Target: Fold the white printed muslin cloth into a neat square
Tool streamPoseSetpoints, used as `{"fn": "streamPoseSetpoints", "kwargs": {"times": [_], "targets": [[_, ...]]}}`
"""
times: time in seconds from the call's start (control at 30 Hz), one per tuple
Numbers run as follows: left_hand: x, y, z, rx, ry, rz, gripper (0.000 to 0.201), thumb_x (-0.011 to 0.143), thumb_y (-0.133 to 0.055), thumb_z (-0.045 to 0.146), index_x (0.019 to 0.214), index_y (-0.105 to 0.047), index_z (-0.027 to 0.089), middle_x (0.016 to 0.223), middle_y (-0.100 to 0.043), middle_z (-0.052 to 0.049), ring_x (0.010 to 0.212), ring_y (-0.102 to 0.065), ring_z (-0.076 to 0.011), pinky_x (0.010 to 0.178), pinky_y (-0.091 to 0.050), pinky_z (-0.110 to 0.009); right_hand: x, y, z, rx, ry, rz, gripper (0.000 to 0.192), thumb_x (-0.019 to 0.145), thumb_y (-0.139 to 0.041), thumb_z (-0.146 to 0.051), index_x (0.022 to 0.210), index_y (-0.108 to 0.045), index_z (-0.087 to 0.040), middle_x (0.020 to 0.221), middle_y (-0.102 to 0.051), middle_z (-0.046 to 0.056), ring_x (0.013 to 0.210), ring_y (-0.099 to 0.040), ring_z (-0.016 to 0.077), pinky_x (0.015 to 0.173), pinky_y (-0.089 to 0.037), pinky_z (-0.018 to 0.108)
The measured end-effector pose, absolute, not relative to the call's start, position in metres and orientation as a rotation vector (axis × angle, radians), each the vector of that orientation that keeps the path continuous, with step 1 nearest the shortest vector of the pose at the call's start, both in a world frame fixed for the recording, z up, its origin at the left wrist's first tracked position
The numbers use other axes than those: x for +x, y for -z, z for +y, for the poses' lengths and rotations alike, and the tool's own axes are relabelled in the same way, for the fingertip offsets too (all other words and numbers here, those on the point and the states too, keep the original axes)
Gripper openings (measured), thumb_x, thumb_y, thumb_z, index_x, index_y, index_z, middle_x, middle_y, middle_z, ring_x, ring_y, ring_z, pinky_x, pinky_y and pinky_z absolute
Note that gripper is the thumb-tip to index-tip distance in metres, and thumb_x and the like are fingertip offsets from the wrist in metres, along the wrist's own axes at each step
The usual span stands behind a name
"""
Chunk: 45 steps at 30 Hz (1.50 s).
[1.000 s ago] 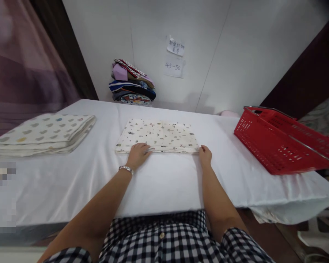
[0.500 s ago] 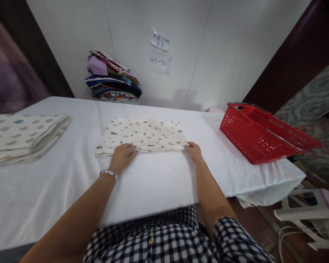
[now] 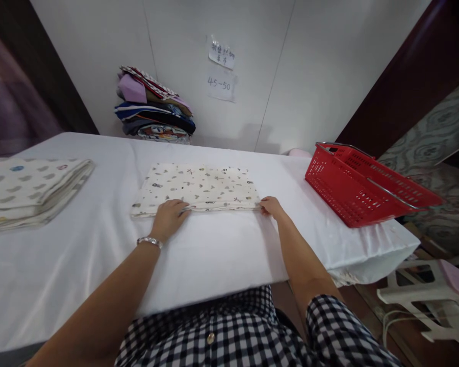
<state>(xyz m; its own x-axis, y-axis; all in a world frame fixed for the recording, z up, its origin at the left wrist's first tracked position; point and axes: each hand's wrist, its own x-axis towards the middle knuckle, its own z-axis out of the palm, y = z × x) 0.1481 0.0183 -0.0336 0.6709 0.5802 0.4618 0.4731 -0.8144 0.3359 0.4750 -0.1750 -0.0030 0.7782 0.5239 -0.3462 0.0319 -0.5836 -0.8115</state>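
Printed cloth is a folded rectangle. Right hand pinches its corner; left hand covers some near edge, finger grip unclear.

Illumination moderate, diffuse; sheen streaks the tabletop, with a soft shadow on the wall behind it. Prints on the folded cloth mid-tabletop resolve fairly well. Beyond the tabletop's left end, curtain dim, blurred; red basket at its right end appears stretched.

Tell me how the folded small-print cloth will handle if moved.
The folded cloth would probably droop if lifted by one edge, since its layers look thin. It might slide if pushed, as the white table cover looks glossy.
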Motion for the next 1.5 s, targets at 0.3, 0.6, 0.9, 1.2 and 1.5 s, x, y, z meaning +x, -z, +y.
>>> {"fn": "streamPoseSetpoints", "kwargs": {"times": [0.3,0.6,0.9,1.2,1.5], "targets": [[0.148,0.036,0.02,2.697,-0.832,0.857,0.03,0.085,-0.048,0.039,0.098,-0.068,0.02,0.103,-0.066,-0.008,0.1,-0.056,-0.0258,0.092,-0.042,-0.042,0.483,-0.01,-0.161,-2.304,-0.886,-0.365,0.02,0.063,-0.075,-0.014,0.055,-0.057,-0.014,0.036,-0.052,0.002,0.036,-0.049,0.0126,0.037,-0.034,0.022],[0.148,0.036,0.02,2.681,-0.845,0.867,0.028,0.083,-0.049,0.039,0.097,-0.069,0.024,0.103,-0.066,-0.007,0.101,-0.057,-0.0269,0.091,-0.043,-0.044,0.487,-0.019,-0.157,-2.108,-0.833,-0.404,0.018,0.065,-0.075,-0.015,0.075,-0.06,-0.015,0.048,-0.058,-0.001,0.043,-0.054,0.0101,0.039,-0.034,0.018],[0.148,0.032,0.018,2.66,-0.831,0.864,0.029,0.083,-0.048,0.038,0.096,-0.069,0.023,0.102,-0.066,-0.007,0.1,-0.058,-0.0266,0.09,-0.043,-0.043,0.476,-0.014,-0.171,-2.092,-0.919,-0.36,0.024,0.063,-0.079,-0.012,0.072,-0.056,-0.014,0.049,-0.059,0.002,0.047,-0.058,0.0143,0.048,-0.049,0.025],[0.148,0.035,0.02,2.664,-0.84,0.851,0.031,0.084,-0.048,0.039,0.098,-0.069,0.021,0.102,-0.067,-0.008,0.099,-0.058,-0.0266,0.09,-0.043,-0.043,0.483,-0.015,-0.16,-2.238,-0.916,-0.269,0.035,0.062,-0.082,-0.039,0.071,-0.06,-0.014,0.045,-0.057,0.002,0.043,-0.057,0.0157,0.042,-0.047,0.025],[0.147,0.032,0.016,2.673,-0.841,0.857,0.032,0.084,-0.048,0.038,0.099,-0.069,0.019,0.103,-0.066,-0.009,0.1,-0.058,-0.0259,0.091,-0.042,-0.043,0.483,-0.016,-0.159,-2.28,-1.082,-0.222,0.029,0.072,-0.076,-0.035,0.073,-0.055,-0.015,0.045,-0.051,-0.003,0.042,-0.053,0.0109,0.046,-0.05,0.022]]}}
